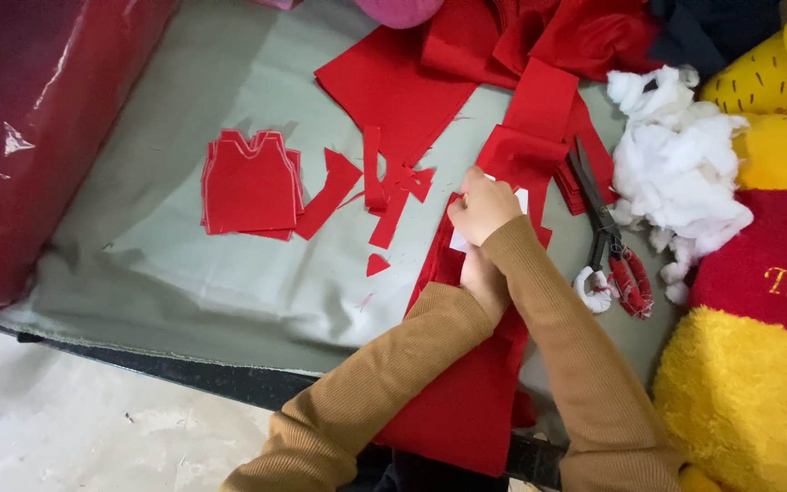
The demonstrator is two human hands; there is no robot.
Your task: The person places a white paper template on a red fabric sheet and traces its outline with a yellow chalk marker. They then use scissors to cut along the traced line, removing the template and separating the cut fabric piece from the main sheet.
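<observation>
Both hands press a white paper pattern point(519, 199) onto red felt point(466, 392) on the table point(184, 264): right hand point(483, 210) curled on top, left hand point(483, 281) mostly hidden beneath it. The felt looks light, limp, best pinned flat. Scissors point(608, 232) lie just right.

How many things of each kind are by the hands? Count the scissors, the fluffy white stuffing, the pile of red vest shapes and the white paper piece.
Scissors: 1
Stuffing heap: 1
Vest pile: 1
White paper, under the hands: 1
Total: 4
</observation>
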